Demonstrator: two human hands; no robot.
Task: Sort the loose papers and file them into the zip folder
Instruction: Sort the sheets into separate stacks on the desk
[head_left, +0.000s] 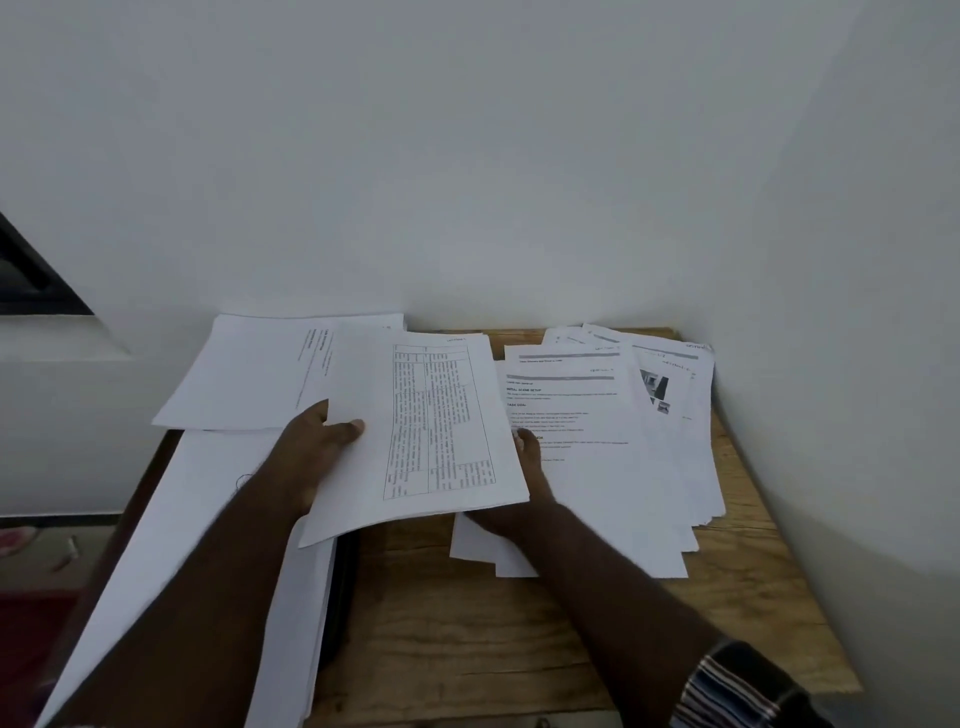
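Observation:
My left hand (311, 447) grips a thin sheaf of printed sheets (431, 415) by its left edge, thumb on top, holding it above the table's middle. The top sheet bears a table of text. My right hand (524, 488) is partly hidden under that sheaf's right edge and rests on the spread pile of loose papers (623, 441) at the right. Its fingers cannot be seen clearly. Another stack of white sheets (249, 379) lies at the back left. A dark zip folder (345, 587) shows as a black edge under white sheets (208, 519) at the front left.
The wooden table (467, 623) stands in a corner between white walls, which close it in at the back and right. A dark window frame (31, 270) is at the far left. The floor lies beyond the table's left edge.

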